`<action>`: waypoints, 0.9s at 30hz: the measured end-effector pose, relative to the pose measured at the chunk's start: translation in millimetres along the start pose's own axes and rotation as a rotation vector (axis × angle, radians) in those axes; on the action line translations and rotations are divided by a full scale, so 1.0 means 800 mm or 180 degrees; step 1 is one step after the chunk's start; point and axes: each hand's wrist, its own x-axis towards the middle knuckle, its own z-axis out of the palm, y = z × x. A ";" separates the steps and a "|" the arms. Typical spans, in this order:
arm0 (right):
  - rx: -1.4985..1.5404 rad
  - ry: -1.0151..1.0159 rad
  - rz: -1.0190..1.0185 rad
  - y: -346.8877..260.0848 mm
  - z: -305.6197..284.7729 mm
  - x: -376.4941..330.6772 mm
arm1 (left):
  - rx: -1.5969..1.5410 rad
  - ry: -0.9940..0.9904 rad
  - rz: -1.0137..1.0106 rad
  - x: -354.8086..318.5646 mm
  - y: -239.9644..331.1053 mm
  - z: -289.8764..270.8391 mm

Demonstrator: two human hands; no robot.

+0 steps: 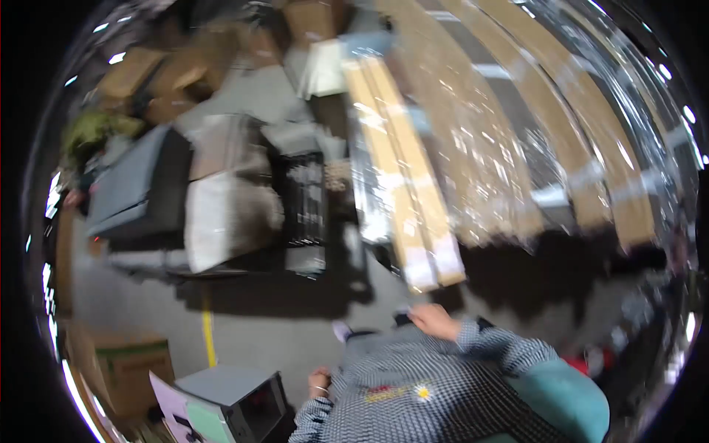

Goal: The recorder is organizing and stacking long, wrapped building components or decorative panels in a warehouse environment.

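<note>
The whole picture is smeared by motion. My right hand (434,321) is raised in front of my checkered shirt (413,391), just below the near end of two long cardboard packages (402,184) wrapped in clear film; it touches neither, and I see nothing in it. My left hand (319,382), with a band at the wrist, hangs at my left side with the fingers curled, above a grey box with a dark opening (244,399). Nothing shows in that hand.
More long film-wrapped cardboard packages (561,148) lean across the right side. Grey and white cartons (221,207) and a black crate-like stack (304,199) stand on the concrete floor at left. A brown carton (129,373) sits at lower left beside a yellow floor line (209,336).
</note>
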 end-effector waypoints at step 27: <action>0.2841 -0.2417 0.0475 -0.635 0.316 0.432 | -0.1358 0.1951 -0.0212 -0.028 -0.065 -0.330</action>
